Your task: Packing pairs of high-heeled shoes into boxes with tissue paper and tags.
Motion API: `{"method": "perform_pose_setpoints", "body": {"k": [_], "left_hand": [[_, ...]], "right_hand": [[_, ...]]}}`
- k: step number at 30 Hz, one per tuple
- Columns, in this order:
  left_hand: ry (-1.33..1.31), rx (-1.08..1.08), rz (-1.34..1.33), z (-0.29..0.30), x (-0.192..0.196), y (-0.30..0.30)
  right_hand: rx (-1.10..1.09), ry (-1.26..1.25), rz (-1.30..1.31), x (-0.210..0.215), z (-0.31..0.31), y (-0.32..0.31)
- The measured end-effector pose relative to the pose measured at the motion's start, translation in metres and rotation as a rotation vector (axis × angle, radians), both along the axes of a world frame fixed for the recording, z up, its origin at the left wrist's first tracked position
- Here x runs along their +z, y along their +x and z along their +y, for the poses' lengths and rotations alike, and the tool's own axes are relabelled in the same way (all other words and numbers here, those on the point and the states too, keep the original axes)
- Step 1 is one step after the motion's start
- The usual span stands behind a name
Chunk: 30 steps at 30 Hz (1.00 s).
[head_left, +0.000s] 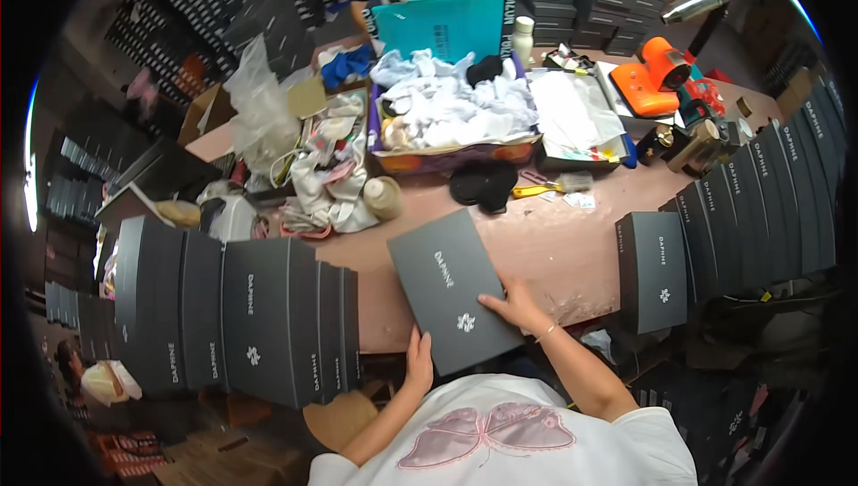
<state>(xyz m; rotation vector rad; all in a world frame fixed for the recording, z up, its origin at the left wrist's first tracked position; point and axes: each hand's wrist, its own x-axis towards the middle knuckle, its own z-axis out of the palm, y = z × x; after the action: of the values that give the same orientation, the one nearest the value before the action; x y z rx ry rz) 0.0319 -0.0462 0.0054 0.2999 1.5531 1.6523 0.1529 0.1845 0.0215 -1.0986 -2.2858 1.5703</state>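
A dark grey shoebox (451, 285) with a pale flower mark lies tilted at the near edge of the pinkish table (572, 253), its lid on. My left hand (419, 357) grips its near left side, the fingers partly hidden by the box. On its right edge my right hand (518, 304) is closed, thumb lying over the lid and fingers out of sight beneath. Similar grey shoeboxes stand stacked at the left (255, 316) and at the right (657, 267) of the held one.
Behind the box are black cloth pads (483, 185) and a yellow-handled brush (550, 186). A carton of crumpled white paper (456, 101) stands farther back. An orange device (648, 84) sits at the back right, and white cloths (331, 173) lie at the back left.
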Motion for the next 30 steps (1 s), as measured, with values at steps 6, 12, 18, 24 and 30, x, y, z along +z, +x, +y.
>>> {"method": "perform_pose_setpoints", "body": {"k": [6, 12, 18, 24, 30], "left_hand": [[-0.064, -0.099, -0.130, -0.017, -0.022, 0.012], [0.050, -0.032, -0.141, -0.021, -0.001, 0.030], [-0.182, 0.019, -0.166, -0.010, -0.023, 0.031], [-0.295, 0.026, 0.027, 0.009, 0.018, 0.025], [-0.309, 0.037, -0.141, 0.014, 0.021, 0.019]], "right_hand": [[-0.025, -0.148, -0.021, -0.022, -0.002, 0.013], [0.049, 0.022, -0.061, 0.011, -0.010, 0.025], [0.023, 0.089, -0.100, 0.001, -0.015, 0.016], [0.098, -0.099, -0.137, 0.000, -0.013, 0.023], [0.042, -0.043, -0.030, -0.012, -0.021, 0.034]]}}
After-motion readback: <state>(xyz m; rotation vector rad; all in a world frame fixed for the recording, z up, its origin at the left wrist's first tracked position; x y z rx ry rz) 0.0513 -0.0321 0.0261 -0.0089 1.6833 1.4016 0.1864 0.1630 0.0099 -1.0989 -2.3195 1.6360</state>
